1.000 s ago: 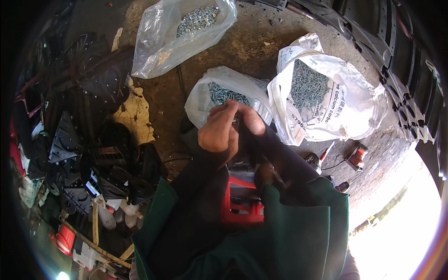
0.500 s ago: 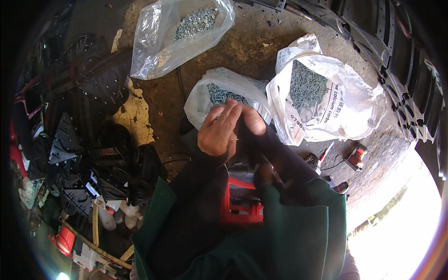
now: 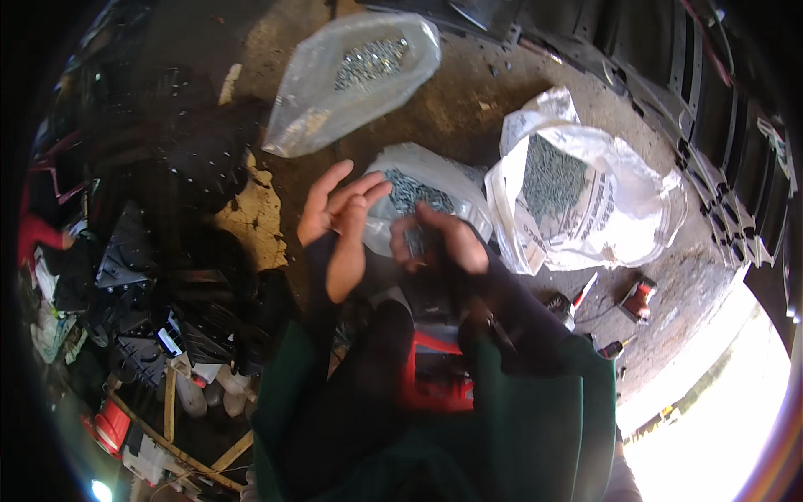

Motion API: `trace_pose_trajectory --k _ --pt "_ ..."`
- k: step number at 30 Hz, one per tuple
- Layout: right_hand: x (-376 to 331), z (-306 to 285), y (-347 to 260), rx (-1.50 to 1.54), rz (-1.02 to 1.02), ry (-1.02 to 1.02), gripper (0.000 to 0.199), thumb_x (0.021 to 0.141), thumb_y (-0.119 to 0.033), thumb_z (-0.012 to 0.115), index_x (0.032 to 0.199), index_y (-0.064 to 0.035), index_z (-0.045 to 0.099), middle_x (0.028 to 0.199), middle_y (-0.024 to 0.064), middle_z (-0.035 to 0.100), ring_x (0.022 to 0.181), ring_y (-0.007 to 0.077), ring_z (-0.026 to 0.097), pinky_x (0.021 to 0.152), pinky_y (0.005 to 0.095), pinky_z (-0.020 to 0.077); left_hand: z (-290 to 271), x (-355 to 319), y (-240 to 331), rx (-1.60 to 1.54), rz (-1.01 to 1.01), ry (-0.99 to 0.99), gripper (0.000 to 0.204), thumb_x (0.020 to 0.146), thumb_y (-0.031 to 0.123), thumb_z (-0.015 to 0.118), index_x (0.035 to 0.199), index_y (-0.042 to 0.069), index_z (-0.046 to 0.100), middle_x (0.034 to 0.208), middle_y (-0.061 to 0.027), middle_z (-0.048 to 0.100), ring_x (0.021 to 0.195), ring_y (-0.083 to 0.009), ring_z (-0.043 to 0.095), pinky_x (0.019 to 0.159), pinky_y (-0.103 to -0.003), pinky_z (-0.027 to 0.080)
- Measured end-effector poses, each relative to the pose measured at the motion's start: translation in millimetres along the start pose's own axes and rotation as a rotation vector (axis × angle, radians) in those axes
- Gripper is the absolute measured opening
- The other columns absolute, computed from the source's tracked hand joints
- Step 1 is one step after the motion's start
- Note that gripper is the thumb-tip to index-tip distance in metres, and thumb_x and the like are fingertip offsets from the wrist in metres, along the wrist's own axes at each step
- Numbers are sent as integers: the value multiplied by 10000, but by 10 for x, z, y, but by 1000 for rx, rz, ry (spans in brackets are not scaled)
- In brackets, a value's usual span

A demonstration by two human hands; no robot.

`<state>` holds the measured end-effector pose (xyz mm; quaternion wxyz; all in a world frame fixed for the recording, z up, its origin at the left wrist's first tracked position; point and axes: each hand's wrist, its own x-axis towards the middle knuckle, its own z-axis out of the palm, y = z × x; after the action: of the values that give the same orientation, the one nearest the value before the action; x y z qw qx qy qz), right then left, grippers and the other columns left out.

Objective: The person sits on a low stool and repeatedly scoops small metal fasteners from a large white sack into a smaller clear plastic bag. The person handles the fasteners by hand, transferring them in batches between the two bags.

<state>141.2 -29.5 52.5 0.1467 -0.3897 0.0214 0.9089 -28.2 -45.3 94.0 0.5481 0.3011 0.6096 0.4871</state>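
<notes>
My left hand [image 3: 341, 226] is open with its fingers spread, in front of the left side of a clear plastic bag of screws [image 3: 403, 159]. Beside it my right hand [image 3: 456, 240] curls closed around a small bunch of grey metal screws [image 3: 416, 243], partly hidden by its fingers and blurred. Loose screws [image 3: 418, 194] fill the bag just beyond both hands. To the right stands a white woven sack [image 3: 636, 201] with its mouth rolled open on many more screws [image 3: 554, 177].
Farther back lies a clear bag [image 3: 309, 109] with nuts [image 3: 372, 65]. Black plastic parts [image 3: 125, 255] crowd the left. Power tools [image 3: 640, 299] rest on the floor at right, black metal frames [image 3: 661, 75] behind. A red stool [image 3: 435, 397] is under me.
My hands, together before, have come apart. The left has moved left and spread its fingers; the right has turned, showing screws in its curled fingers. The view has shifted slightly.
</notes>
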Motion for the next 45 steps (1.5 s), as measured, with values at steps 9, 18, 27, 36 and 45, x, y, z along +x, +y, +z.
trace_pose_trajectory --k 9,18,27,36,45 --pt "-1456 572 -578 -365 -164 -60 577 977 -462 414 932 78 613 745 188 619 550 220 591 462 301 469 -267 831 327 -284 -94 18 336 972 152 561 1198 -87 490 1101 -271 618 987 -326 665 937 -405 512" --pt "-1467 -488 -1096 -566 -609 620 422 1004 -292 461 1224 56 555 1137 157 620 1035 224 598 870 351 498 -280 1657 479 69 -59 -245 472 1019 277 469 1294 -104 436 1264 -246 540 1192 -309 540 1034 -391 428" --pt "-1579 -177 -850 -720 -786 509 519 992 -360 484 1291 63 515 1332 185 546 1186 309 551 1024 426 401 -174 1438 448 445 236 0 466 975 328 540 1252 -46 560 1235 -181 611 1184 -241 555 1011 -308 400" --pt "-110 -308 123 -1437 -610 183 373 836 -28 563 1208 -43 582 1184 204 603 1084 387 592 940 429 467 -8 2 -410 1067 526 297 452 809 105 729 1197 -26 538 1039 -152 621 953 -285 607 867 -372 467" --pt "698 -683 303 -2123 -1014 576 434 793 -95 559 1226 -97 585 1213 154 556 1085 336 576 880 442 489 -165 -313 -1040 213 -185 187 334 876 137 630 1146 -46 561 999 -172 652 890 -215 628 802 -338 486"
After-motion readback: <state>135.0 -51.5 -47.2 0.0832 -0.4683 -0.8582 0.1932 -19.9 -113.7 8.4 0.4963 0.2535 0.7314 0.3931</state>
